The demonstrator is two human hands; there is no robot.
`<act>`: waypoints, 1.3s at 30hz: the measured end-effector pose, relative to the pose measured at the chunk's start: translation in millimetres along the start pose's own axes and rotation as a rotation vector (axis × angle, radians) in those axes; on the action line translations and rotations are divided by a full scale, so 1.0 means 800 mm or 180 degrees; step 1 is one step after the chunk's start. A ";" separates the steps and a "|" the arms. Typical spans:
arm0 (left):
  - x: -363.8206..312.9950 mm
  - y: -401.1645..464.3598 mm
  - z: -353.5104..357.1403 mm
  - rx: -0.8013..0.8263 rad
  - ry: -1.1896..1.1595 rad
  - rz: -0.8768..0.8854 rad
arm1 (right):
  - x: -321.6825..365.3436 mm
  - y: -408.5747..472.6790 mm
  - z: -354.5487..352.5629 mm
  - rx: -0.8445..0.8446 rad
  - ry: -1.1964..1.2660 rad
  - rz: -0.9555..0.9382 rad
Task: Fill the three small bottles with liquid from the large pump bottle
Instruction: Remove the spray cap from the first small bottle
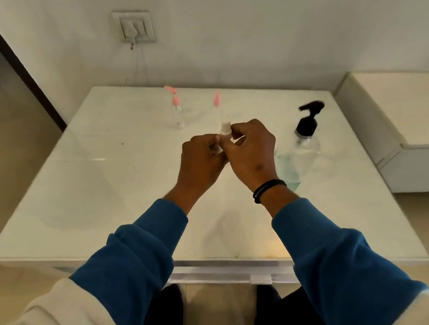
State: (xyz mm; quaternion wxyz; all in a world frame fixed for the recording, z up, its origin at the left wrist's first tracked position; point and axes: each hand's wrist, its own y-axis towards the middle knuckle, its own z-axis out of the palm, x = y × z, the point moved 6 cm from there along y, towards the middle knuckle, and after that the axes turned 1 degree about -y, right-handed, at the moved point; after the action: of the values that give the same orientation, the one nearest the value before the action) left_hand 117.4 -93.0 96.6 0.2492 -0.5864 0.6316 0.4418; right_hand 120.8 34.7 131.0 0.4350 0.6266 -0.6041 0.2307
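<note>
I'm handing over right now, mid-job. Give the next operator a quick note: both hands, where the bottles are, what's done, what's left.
Left hand: grips a small bottle held above the table.
Right hand: fingers pinch the same bottle near its top; whether the cap is on is hidden.
Pink-pump bottle: upright at the far side, capped, looks empty.
Second pink-pump bottle: upright just behind the hands, fill level unclear.
Large pump bottle: upright to the right, untouched, partly full of bluish liquid.
Done: no filled bottle can be confirmed.
Left: probably open the held bottle, pump liquid in, recap, then do the others.
</note>
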 end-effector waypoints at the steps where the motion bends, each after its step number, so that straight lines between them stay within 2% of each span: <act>1: -0.016 0.003 -0.010 -0.0017 0.0002 0.0075 | 0.016 0.004 -0.011 0.0023 -0.0007 -0.0057; 6: -0.127 0.020 -0.077 -0.0122 0.0095 0.0486 | 0.117 0.024 -0.081 -0.0041 -0.0070 -0.0459; 13: -0.274 0.016 -0.159 -0.0297 0.0122 0.1027 | 0.249 0.028 -0.186 0.0055 0.0207 -0.0687; 21: -0.401 0.002 -0.234 -0.0549 -0.0263 0.1400 | 0.371 0.013 -0.286 -0.0093 0.0277 -0.1080; 30: -0.487 -0.015 -0.256 -0.0954 0.0258 0.1854 | 0.425 -0.003 -0.342 -0.0812 0.0243 -0.1228; 36: -0.507 -0.016 -0.263 -0.0827 0.0202 0.1839 | 0.439 -0.006 -0.360 -0.0825 0.0235 -0.1314; 39: -0.505 -0.016 -0.266 -0.0665 0.0012 0.1715 | 0.444 -0.006 -0.361 -0.0639 0.0139 -0.1398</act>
State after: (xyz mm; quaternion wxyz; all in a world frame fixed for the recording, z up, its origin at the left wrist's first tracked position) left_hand 248.7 -62.7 533.1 0.0599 -0.4208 0.7162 0.5536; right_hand 251.5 74.3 568.2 0.5477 0.6915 -0.4637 0.0828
